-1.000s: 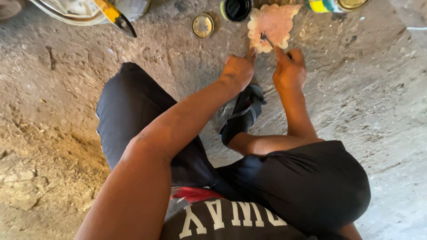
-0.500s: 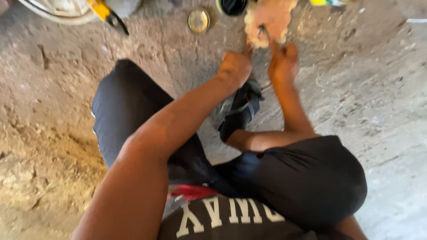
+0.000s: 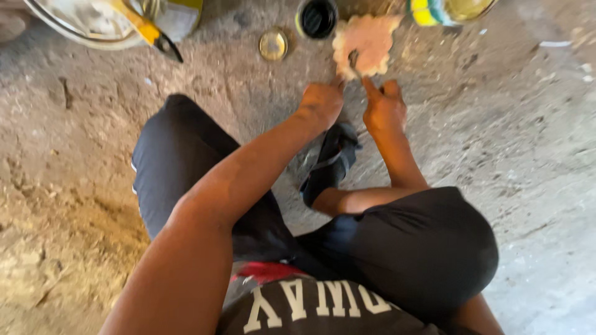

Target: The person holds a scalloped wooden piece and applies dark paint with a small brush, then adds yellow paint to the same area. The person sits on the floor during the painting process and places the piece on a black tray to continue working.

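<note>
Patch: a flat, pinkish-tan patch [image 3: 366, 43] with a scalloped edge lies on the floor [image 3: 534, 161], straight ahead of both hands at the top of the view.
Direction: it lies forward of the person, past the raised knees, slightly to the right of the midline.
Long axis: roughly round, so no clear long axis; a small dark tool or tip [image 3: 354, 62] sits on its near half, too blurred to identify.
Nearer hand: the right hand [image 3: 385, 108], whose forefinger points up to the near rim and seems to touch it.
Left hand: the left hand [image 3: 321, 102] is curled into a loose fist just beside the near-left rim; it may pinch the dark tool, but I cannot tell whether it holds anything.
Right hand: mostly folded, forefinger stretched out, nothing visibly held.
Gap between hands: narrow, the two sit side by side and apart.
Lid: a round brassy lid [image 3: 273, 44] lies on the floor left of the patch, well clear of the hands.
Can: an open dark-mouthed can [image 3: 317, 17] stands between lid and patch, just beside the far-left rim.
Bottle: a yellow and green bottle [image 3: 434, 11] lies at the top edge, right of the patch.
Basin: a pale basin [image 3: 81, 25] with a yellow-handled tool [image 3: 146, 31] sits at top left, far from the work.
Shoe: a dark shoe [image 3: 332, 161] rests below the hands.
</note>
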